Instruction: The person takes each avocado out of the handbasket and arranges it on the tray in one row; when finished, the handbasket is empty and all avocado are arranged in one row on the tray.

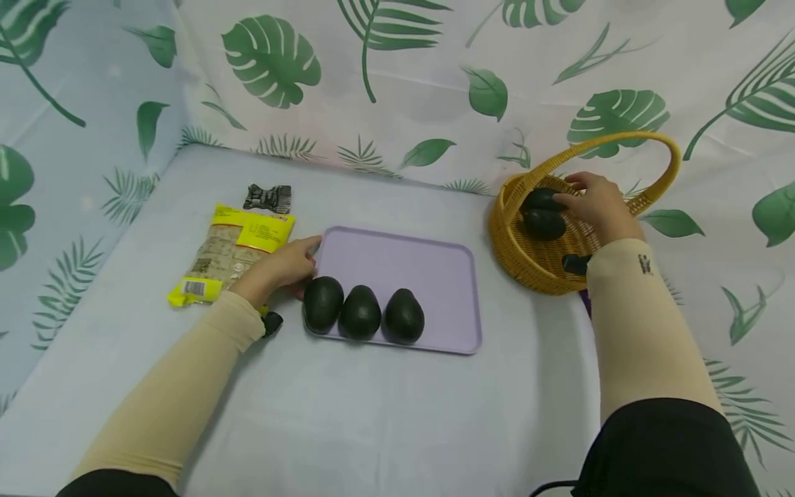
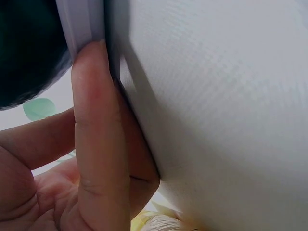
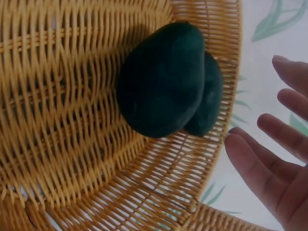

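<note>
The right hand (image 1: 599, 203), at upper right in the head view, had a released grip: its fingers were spread with nothing between them, and the right wrist view showed them at the right edge, apart from the avocados. The left hand (image 1: 282, 266), left of centre, had its fingertips against the left rim of the tray (image 1: 447, 290); its grip was loose rather than clenched, the nearest finger straight. Next to the right hand, two avocados (image 1: 544, 225) lay side by side in the wicker basket (image 1: 524, 269) at upper right, both near its far-left wall. The other three avocados (image 1: 360, 314) lay in a row along the tray's near edge, in the middle of the frame. The work thus looked partway along, three avocados on the tray and two in the basket, though which way they were being moved could not be told. The tray's right side and far half were bare. Farther out on the table (image 1: 373, 414), a yellow packet (image 1: 236, 252) and a small dark sachet (image 1: 268, 199) lay at upper left, apart from the avocados.
</note>
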`<state>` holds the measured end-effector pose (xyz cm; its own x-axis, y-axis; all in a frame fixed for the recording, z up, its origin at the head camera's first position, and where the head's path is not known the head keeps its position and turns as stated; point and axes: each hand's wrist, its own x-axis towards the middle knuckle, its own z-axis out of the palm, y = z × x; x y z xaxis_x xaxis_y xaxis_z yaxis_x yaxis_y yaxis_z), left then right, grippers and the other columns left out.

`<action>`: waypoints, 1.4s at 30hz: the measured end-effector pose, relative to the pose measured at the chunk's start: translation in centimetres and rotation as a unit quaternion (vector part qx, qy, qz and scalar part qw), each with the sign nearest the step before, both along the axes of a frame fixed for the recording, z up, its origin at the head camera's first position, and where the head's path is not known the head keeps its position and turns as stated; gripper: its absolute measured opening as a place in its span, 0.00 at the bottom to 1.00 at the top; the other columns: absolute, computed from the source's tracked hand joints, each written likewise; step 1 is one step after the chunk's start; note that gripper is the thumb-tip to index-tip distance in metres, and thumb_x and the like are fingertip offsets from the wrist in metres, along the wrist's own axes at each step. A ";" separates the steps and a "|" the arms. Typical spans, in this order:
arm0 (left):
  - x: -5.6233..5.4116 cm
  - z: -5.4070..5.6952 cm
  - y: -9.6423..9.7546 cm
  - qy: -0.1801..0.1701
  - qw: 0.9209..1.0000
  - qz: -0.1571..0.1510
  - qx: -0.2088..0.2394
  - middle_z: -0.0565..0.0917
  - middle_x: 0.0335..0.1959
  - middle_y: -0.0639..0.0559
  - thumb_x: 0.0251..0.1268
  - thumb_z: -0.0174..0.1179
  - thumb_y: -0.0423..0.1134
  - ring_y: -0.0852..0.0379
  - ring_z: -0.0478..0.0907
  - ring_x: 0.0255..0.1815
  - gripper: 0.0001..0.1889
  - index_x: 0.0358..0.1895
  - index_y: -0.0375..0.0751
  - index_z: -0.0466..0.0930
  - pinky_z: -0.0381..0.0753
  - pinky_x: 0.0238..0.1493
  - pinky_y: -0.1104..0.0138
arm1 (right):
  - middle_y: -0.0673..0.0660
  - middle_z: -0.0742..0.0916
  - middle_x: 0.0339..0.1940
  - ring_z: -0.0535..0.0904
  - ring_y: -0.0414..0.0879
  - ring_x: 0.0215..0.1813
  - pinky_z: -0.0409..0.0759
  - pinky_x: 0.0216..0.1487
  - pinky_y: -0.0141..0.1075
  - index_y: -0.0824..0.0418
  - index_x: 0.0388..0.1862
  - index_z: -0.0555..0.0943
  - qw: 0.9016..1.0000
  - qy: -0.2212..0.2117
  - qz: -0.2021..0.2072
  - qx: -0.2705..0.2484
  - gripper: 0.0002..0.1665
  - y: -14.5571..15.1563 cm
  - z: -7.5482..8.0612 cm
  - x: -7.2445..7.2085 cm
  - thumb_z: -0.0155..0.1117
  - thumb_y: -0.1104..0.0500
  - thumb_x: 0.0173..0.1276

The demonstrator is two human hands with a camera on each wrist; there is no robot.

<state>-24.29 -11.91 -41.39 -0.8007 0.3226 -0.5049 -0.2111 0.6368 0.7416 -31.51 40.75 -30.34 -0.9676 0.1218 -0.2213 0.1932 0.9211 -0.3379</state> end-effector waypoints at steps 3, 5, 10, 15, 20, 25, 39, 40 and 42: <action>0.1 -0.1 0.0 0.001 1.000 0.003 0.003 0.71 0.50 0.37 0.67 0.49 0.27 0.47 0.75 0.40 0.41 0.81 0.45 0.43 0.85 0.31 0.64 | 0.76 0.65 0.71 0.63 0.73 0.67 0.66 0.63 0.68 0.64 0.78 0.57 1.000 -0.009 0.011 0.012 0.47 0.2 -0.5 -0.8 0.49 0.35 0.73; 0.1 -0.1 0.0 0.003 1.000 0.003 0.003 0.71 0.50 0.37 0.67 0.49 0.27 0.47 0.75 0.40 0.41 0.81 0.45 0.43 0.85 0.31 0.64 | 0.77 0.67 0.69 0.64 0.73 0.66 0.66 0.63 0.67 0.66 0.78 0.57 1.000 -0.012 0.020 0.020 0.46 0.2 -0.9 -1.2 0.49 0.36 0.74; 0.1 -0.1 -0.1 0.002 1.000 0.006 -0.001 0.71 0.54 0.36 0.68 0.49 0.27 0.47 0.76 0.40 0.40 0.81 0.47 0.44 0.85 0.31 0.64 | 0.76 0.64 0.72 0.59 0.74 0.70 0.60 0.67 0.69 0.67 0.79 0.53 0.998 -0.040 0.022 0.039 0.48 -0.1 -1.6 -2.1 0.50 0.37 0.74; 0.1 -0.1 0.1 0.000 1.000 0.006 -0.001 0.71 0.53 0.37 0.68 0.48 0.27 0.48 0.76 0.39 0.40 0.81 0.47 0.44 0.85 0.31 0.65 | 0.77 0.58 0.75 0.53 0.78 0.71 0.57 0.67 0.71 0.67 0.79 0.53 0.996 -0.071 0.024 0.049 0.48 -0.3 -2.4 -2.8 0.51 0.38 0.74; 0.0 -0.1 0.3 0.006 1.000 0.005 -0.007 0.72 0.51 0.38 0.68 0.48 0.27 0.50 0.75 0.38 0.40 0.81 0.46 0.45 0.83 0.29 0.66 | 0.77 0.58 0.75 0.53 0.79 0.71 0.58 0.67 0.70 0.67 0.78 0.55 0.995 -0.080 0.033 0.051 0.46 -0.6 -3.1 -3.6 0.54 0.41 0.74; 0.0 -0.1 0.0 0.009 1.000 0.004 -0.004 0.71 0.50 0.38 0.68 0.49 0.27 0.50 0.74 0.37 0.40 0.81 0.45 0.44 0.83 0.29 0.66 | 0.76 0.59 0.74 0.52 0.77 0.72 0.55 0.68 0.71 0.66 0.78 0.55 0.995 -0.070 0.047 0.046 0.47 -0.7 -3.6 -4.2 0.56 0.41 0.72; -0.3 -0.2 -0.1 -0.003 1.000 0.007 0.000 0.71 0.49 0.38 0.68 0.48 0.26 0.51 0.75 0.33 0.40 0.81 0.46 0.44 0.83 0.29 0.66 | 0.72 0.60 0.76 0.54 0.72 0.74 0.51 0.70 0.70 0.61 0.81 0.51 0.992 -0.112 0.063 -0.002 0.65 -1.9 -4.8 -5.2 0.67 0.28 0.56; -0.3 -0.1 -0.1 -0.005 1.000 0.008 0.000 0.71 0.49 0.38 0.68 0.49 0.26 0.51 0.75 0.33 0.40 0.81 0.46 0.44 0.83 0.29 0.66 | 0.72 0.60 0.76 0.54 0.72 0.74 0.51 0.70 0.70 0.61 0.81 0.51 0.991 -0.114 0.063 -0.004 0.65 -1.9 -4.8 -5.1 0.67 0.29 0.56; -0.3 -0.1 -0.1 -0.007 1.000 0.009 0.001 0.71 0.49 0.38 0.68 0.49 0.26 0.51 0.75 0.34 0.40 0.81 0.47 0.44 0.84 0.29 0.65 | 0.73 0.60 0.75 0.55 0.71 0.73 0.52 0.70 0.70 0.61 0.81 0.51 0.991 -0.114 0.069 -0.008 0.64 -1.8 -4.8 -5.0 0.67 0.30 0.58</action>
